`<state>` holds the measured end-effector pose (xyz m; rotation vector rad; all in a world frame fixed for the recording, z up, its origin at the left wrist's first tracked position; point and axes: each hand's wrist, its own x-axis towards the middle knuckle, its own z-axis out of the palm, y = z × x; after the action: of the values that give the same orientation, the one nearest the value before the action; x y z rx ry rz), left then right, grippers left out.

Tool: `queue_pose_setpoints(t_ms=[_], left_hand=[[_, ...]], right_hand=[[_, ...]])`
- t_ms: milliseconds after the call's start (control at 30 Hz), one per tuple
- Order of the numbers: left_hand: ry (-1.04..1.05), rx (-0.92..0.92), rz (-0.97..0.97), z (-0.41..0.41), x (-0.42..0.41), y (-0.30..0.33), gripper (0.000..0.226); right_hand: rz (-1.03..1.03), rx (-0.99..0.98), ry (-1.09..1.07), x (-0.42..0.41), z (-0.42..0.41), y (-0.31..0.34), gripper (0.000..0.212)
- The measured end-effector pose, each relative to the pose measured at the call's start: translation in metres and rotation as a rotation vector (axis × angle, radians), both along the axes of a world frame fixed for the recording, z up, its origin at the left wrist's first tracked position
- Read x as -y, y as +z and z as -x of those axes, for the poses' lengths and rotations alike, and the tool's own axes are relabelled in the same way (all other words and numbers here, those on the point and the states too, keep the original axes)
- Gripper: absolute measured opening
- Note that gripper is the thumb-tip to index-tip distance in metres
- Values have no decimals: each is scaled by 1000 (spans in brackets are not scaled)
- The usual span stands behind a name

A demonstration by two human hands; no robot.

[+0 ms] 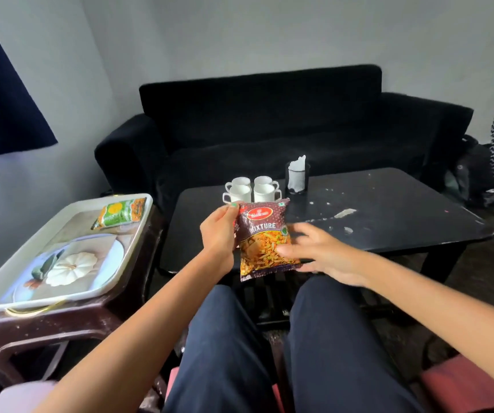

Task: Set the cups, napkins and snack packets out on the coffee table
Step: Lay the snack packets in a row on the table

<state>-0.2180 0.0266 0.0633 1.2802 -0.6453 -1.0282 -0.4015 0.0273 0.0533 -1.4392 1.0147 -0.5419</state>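
Over the counter [388,222] edge: left hand [218,234] pinches snack packet [265,239] top corner | right hand [323,251] open, fingers spread beside it | packet looks light, crinkly, slippery; best held by sealed edges.

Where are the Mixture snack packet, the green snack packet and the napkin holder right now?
Mixture snack packet [262,234]: head view, on the printed front, below the word Mixture.
Green snack packet [119,214]: head view, on the green middle of its face.
Napkin holder [297,179]: head view, on its dark mesh wall.
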Motion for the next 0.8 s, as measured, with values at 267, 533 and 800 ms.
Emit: queue_pose_setpoints(t_ms=[267, 533, 800], left_hand=[[-118, 57, -60, 17, 31, -27, 19], [-362, 521, -143, 13, 44, -72, 50], [-488, 1121, -126, 14, 55, -120, 60]], right_hand=[[-102, 183, -505, 47, -25, -35, 30], [-88, 119, -729, 93, -49, -67, 12], [48, -147, -834, 125, -50, -86, 49]])
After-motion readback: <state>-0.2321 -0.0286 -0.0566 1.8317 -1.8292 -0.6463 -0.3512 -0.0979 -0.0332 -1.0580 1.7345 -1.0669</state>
